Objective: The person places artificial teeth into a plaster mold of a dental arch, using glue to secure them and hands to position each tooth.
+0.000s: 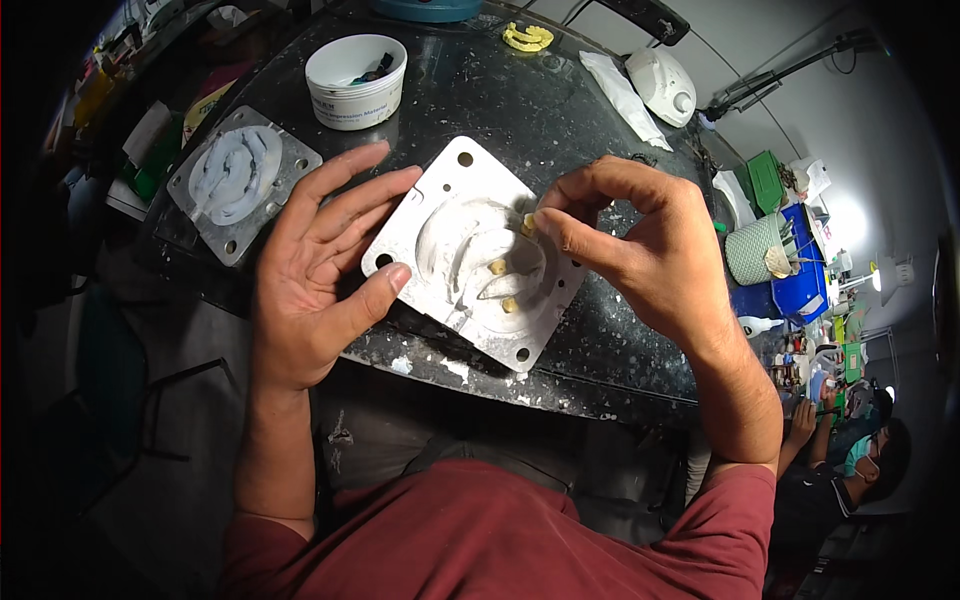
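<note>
A square metal flask half (462, 160) with corner holes lies tilted at the table's front edge, a white plaster mould (440, 235) set in its round recess. My left hand (310, 270) holds its left corner, the thumb on the top face and the fingertips at the upper left edge. Between the thumb and forefinger of my right hand (640, 235) is a small yellowish lump (529, 224), held over the mould's right side. Two similar yellowish lumps, one (497, 267) near the middle and another (509, 304) lower, sit in the mould.
A second flask half (238, 185) with white plaster lies at the left. Behind it stands a white tub (357, 110) with dark bits inside. A yellow arch-shaped piece (527, 38), a white packet (625, 98) and a white device with a knob (660, 88) are farther back. Another person (850, 480) sits at the right.
</note>
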`<state>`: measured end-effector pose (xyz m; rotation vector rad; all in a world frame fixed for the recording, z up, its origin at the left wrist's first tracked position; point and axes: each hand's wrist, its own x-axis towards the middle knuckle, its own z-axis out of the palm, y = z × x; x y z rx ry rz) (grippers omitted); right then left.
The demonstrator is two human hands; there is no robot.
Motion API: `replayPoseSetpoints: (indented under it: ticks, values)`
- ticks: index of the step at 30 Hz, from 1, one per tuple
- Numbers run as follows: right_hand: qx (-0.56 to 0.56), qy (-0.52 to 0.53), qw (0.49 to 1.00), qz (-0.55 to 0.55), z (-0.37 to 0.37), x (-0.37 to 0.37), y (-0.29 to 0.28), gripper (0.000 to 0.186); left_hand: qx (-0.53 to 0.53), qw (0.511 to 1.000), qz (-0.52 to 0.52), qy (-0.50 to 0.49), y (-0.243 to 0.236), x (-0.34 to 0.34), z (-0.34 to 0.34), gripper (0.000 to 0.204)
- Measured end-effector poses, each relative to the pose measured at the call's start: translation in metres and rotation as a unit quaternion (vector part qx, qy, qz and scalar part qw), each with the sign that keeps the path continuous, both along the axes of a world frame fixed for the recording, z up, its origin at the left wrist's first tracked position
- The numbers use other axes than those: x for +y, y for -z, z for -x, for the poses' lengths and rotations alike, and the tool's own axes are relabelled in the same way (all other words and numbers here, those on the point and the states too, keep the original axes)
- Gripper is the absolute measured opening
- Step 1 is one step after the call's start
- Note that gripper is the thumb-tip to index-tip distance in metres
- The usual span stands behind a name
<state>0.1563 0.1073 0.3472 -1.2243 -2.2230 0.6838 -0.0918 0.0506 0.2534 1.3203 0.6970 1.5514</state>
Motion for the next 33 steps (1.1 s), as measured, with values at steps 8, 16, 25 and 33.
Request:
replayPoseSetpoints:
  ticks: [8, 16, 25, 33]
  values:
    - [-0.026, -0.016, 0.999, -0.028, 0.006, -0.005, -0.006, 0.017, 0.015, 0.999, -0.029, -0.023, 0.001, -0.004, -0.005, 0.078]
    - [-0.07, 0.003, 0.998, -0.003, 0.013, -0.006, -0.013, 0.017, 0.036, 0.998, -0.037, -0.018, 0.002, -0.003, -0.005, 0.08]
    - [-0.113, 0.009, 0.993, 0.037, 0.02, -0.001, -0.021, 0.015, 0.032, 0.998, -0.049, -0.011, 0.004, -0.003, -0.004, 0.079]
    - [-0.116, -0.041, 0.991, 0.056, 0.024, 0.014, -0.025, 0.022, 0.02, 0.998, -0.058, -0.01, 0.006, -0.002, -0.003, 0.078]
